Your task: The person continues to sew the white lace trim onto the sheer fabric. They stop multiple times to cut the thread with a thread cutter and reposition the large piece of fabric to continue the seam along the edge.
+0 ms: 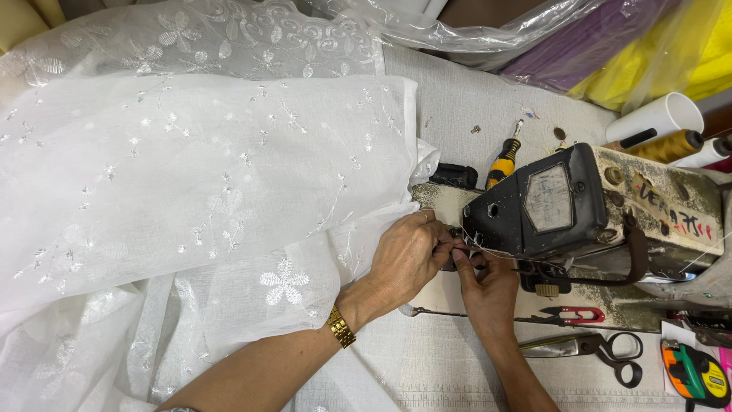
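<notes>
On the sewing table (457, 99), white thread (463, 243) sits pinched between both hands' fingers (444, 246).

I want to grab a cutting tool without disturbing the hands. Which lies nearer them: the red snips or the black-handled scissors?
The red snips, just right of the right hand; the black-handled scissors lie below, closer to the table edge.

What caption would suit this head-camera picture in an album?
Both hands, left and right, pinch thread at a worn sewing machine beside white embroidered fabric.

Pale cloth-covered table (457, 99); on it white embroidered fabric (191, 175), sewing machine (595, 206), yellow-handled screwdriver (503, 162), scissors (591, 347), red snips (572, 313)
</notes>
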